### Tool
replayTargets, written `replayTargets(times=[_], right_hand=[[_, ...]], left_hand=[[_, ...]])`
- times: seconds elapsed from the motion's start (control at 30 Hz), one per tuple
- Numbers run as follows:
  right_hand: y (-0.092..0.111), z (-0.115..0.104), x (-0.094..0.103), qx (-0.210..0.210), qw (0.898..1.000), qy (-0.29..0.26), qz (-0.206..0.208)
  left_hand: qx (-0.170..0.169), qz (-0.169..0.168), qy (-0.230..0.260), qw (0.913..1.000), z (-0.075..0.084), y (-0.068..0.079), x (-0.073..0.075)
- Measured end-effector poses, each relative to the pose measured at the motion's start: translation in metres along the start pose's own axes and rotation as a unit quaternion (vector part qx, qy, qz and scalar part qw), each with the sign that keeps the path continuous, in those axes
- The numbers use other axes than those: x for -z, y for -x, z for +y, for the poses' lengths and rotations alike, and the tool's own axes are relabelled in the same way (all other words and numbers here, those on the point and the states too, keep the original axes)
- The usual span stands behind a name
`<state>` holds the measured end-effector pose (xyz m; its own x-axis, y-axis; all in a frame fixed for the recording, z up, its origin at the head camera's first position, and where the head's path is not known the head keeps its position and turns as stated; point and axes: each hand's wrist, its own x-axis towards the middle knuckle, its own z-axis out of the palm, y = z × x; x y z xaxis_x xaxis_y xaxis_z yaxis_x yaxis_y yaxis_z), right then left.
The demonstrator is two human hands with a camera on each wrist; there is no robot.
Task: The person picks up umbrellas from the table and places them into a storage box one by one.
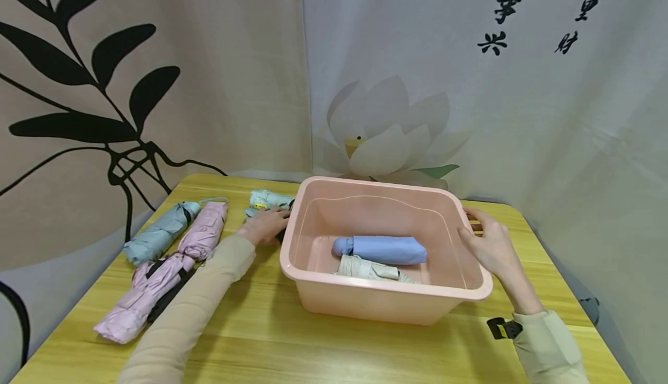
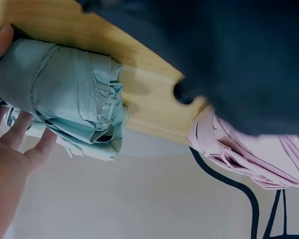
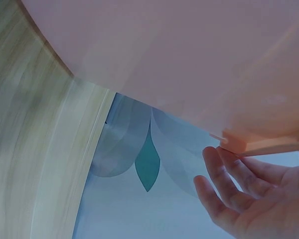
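A: What sits closest?

B: On the yellow wood-grained table (image 1: 292, 349), at left, a slim lilac cloth folded umbrella (image 1: 137, 305), slanting from near left to far right

A: And the middle?

B: A pale-pink rectangular plastic basin (image 1: 376, 304), round-cornered, mouth upward, smooth-walled, its long axis running left to right with the right end skewed a little nearer. Inside, a pale grey-green cloth bundle (image 1: 365, 268) lies before a periwinkle-blue folded umbrella (image 1: 383, 249), set crosswise, knobbed end to the left

A: The hands?

B: The right hand (image 1: 490, 245) is partly closed on the basin's right rim, thumb over the edge, bent fingers beneath. The left hand (image 1: 264, 225) curves round a mint-green cloth folded umbrella (image 2: 60, 84), thumb and fingers on opposite sides, spread about as wide as the roll

A: How does that roll lie?

B: Just beside the basin's far left side, lengthwise left to right, frilled end pointing left, right end hidden. Its cloth is creased and banded

A: And behind?

B: A pale fabric curtain (image 1: 250, 82) with a printed lotus (image 1: 391, 134)
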<state>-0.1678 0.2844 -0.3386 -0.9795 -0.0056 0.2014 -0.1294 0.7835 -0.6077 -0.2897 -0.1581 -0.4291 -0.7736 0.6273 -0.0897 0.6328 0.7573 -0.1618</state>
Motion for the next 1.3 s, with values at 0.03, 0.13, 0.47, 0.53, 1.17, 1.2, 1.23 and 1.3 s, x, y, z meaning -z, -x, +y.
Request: replayTargets(times=[0.03,0.13,0.47,0.53,1.17,1.2,1.23,1.3], right_hand=[[0.0,0.0,0.0,-0.001,1.0,0.0,-0.001],[0.0,0.0,0.0,-0.002,1.0,0.0,-0.002],[-0.001,0.0,-0.002,0.005,1.0,-0.002,0.001],[-0.001,0.0,-0.002,0.006,1.0,-0.002,0.002],[0.0,0.0,-0.001,0.0,1.0,-0.001,0.0],[0.0,0.0,-0.001,-0.001,1.0,-0.001,0.0],[0.0,0.0,-0.001,0.0,1.0,-0.001,0.001],[0.0,0.001,-0.001,0.003,1.0,0.002,0.006]], left_hand=[[-0.001,0.003,0.0,1.0,0.0,0.0,0.0],[-0.004,0.013,0.003,0.9999,0.001,0.0,0.001],[0.007,0.026,-0.005,0.9996,-0.005,0.002,-0.003],[0.011,0.044,-0.008,0.9989,-0.006,0.002,-0.003],[0.074,0.211,-0.015,0.9746,-0.021,0.013,0.018],[0.078,0.216,-0.02,0.9729,-0.022,0.014,0.018],[0.081,0.222,-0.025,0.9712,-0.022,0.014,0.019],[0.088,0.24,-0.04,0.9658,-0.023,0.015,0.02]])
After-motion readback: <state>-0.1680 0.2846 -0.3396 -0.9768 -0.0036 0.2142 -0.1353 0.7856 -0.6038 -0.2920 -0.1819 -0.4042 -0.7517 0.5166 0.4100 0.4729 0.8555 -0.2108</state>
